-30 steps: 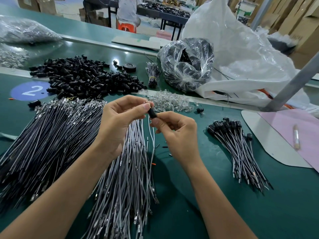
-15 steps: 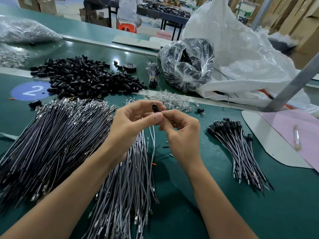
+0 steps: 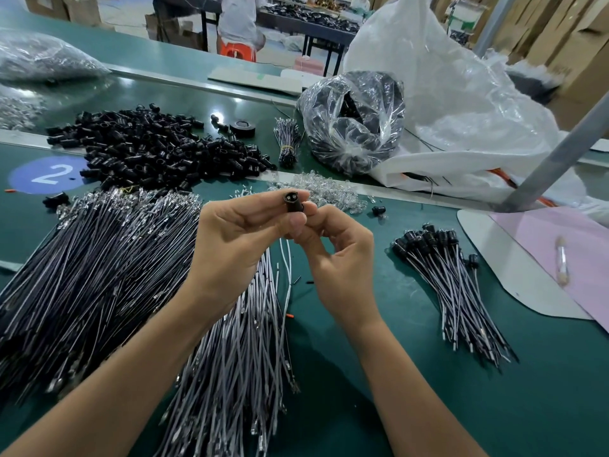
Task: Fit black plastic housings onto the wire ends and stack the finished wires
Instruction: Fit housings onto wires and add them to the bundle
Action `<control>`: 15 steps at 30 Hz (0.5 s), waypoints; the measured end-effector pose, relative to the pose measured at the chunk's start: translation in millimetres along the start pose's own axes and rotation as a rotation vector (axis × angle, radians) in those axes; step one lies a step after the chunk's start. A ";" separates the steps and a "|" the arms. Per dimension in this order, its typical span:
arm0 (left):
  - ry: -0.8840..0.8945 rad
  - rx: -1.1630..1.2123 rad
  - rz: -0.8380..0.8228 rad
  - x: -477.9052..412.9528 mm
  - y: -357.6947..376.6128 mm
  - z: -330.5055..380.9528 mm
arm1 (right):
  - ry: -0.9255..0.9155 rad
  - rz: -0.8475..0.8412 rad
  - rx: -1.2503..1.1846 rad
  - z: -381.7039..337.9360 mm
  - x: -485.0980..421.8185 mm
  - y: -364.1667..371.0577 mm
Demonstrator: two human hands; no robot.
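1. Green workbench (image 3: 428,407) fills our view, with bare wires (image 3: 99,275) heaped at nine o'clock.
2. Our left hand (image 3: 237,245) and right hand (image 3: 336,258) both pinch one black housing (image 3: 292,201) at centre, its open end facing us.
3. Loose housings (image 3: 158,150) lie at eleven o'clock and finished wires (image 3: 454,285) at three.

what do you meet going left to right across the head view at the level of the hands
pile of unfitted wires → left hand → black housing, pinched between both hands → right hand → stack of finished wires → pink sheet
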State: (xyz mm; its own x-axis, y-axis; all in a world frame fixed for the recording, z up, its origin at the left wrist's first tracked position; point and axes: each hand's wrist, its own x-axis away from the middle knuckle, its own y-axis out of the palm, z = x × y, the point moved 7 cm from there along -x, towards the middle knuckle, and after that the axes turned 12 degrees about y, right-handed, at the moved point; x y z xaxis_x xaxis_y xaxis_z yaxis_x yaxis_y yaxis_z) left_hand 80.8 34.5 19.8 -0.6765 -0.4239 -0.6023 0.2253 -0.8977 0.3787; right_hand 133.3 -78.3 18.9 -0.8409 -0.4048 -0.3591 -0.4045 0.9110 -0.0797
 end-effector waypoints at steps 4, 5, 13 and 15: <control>0.010 -0.007 -0.002 0.6 2.1 2.3 | -0.012 -0.021 -0.030 0.2 -0.4 4.0; 0.015 -0.012 -0.002 0.7 2.5 2.8 | -0.013 -0.024 -0.043 0.6 -0.3 4.7; 0.062 -0.015 -0.023 -0.2 4.7 13.4 | -0.012 -0.052 -0.121 0.4 0.9 8.9; 0.059 -0.087 -0.042 -1.1 6.5 12.5 | -0.013 -0.031 -0.106 0.8 1.0 5.3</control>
State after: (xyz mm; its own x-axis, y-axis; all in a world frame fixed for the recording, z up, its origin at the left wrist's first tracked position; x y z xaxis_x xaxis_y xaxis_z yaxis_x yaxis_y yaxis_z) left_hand 74.3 30.7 31.7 -0.6445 -0.3897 -0.6578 0.2596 -0.9208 0.2911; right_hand 130.5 -73.8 17.3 -0.8227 -0.4313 -0.3704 -0.4671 0.8842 0.0078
